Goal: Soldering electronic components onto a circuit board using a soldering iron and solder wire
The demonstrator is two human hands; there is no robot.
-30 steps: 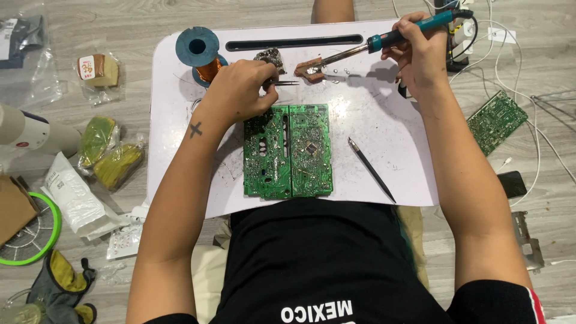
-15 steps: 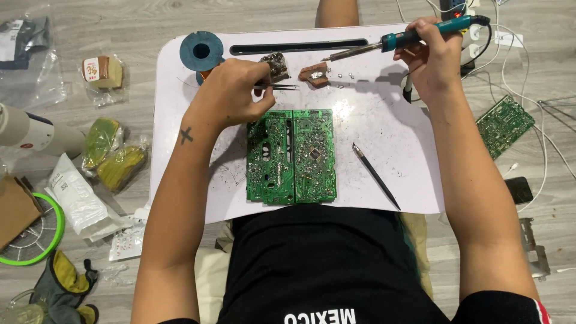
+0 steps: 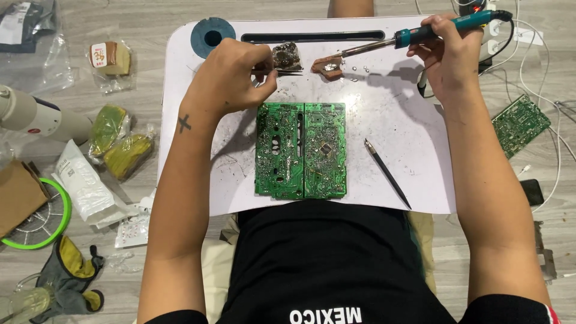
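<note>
We found the left hand (image 3: 231,78) in the upper middle of the frame, curled around a pair of thin metal tweezers (image 3: 287,71) whose tips lay beside a dark lump of brass tip-cleaning wool (image 3: 287,56); the right hand (image 3: 451,57), at the upper right, was clenched about the teal handle of a soldering iron (image 3: 414,37), its tip resting at a small brown sponge pad (image 3: 327,66). Neither hand touched the green circuit board (image 3: 301,150), which lay flat at the centre of the white lap tray (image 3: 408,108), solder side up; a slim dark probe (image 3: 387,173) lay just to the right of it. We judged the board light, stiff and rather fragile; it would best be taken by its bare edges, away from the joints. A blue solder spool (image 3: 212,36) sat at the tray's upper left corner; a second green board (image 3: 519,124) lay on the floor at the right.
</note>
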